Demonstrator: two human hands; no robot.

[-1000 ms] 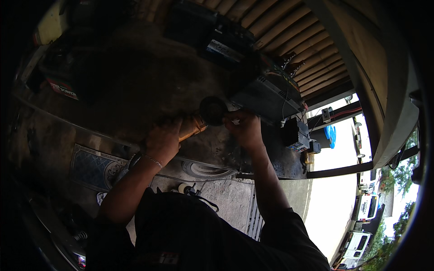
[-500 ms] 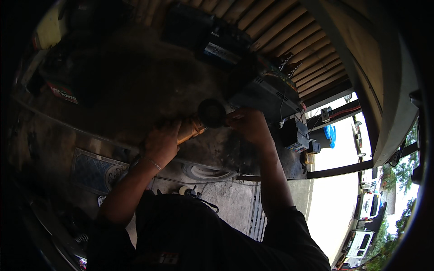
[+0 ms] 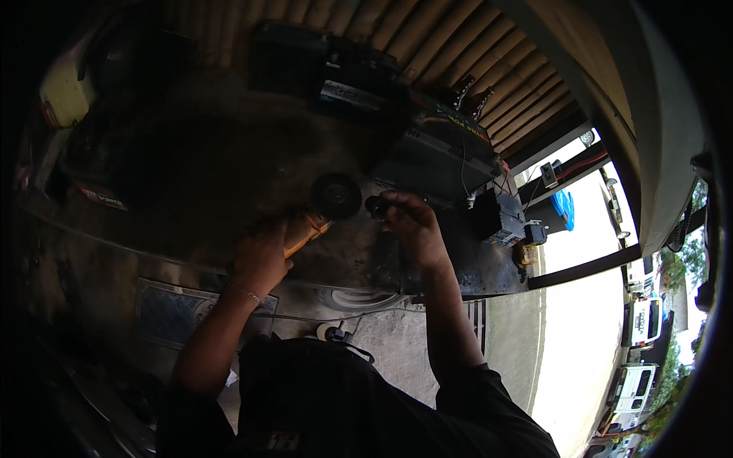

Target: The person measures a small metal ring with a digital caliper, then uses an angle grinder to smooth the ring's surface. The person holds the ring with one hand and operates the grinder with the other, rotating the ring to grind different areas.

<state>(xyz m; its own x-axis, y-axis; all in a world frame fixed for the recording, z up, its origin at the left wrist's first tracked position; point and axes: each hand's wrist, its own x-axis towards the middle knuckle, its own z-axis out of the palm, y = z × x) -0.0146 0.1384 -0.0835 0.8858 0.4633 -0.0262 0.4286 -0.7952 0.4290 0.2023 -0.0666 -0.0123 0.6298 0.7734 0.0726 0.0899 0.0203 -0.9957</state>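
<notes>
My left hand (image 3: 261, 261) grips the orange body of an angle grinder (image 3: 304, 231), whose dark round disc (image 3: 336, 196) sits just above my fingers. My right hand (image 3: 412, 225) is closed on a small dark round piece (image 3: 375, 204) right beside the disc, a little to its right. Both hands are raised over a dark, grimy workbench surface (image 3: 229, 160). What exactly the small piece is stays unclear in the dim light.
Dark box-shaped machines (image 3: 439, 156) stand on the bench behind my hands, with a car battery (image 3: 500, 217) to their right. A patterned tile floor (image 3: 175, 313) and a drain grate (image 3: 477, 317) lie below. Parked vehicles (image 3: 637, 359) show outside at right.
My right hand has pulled slightly away to the right of the grinder disc, now holding the small dark piece clear of it. The left hand keeps its grip on the grinder.
</notes>
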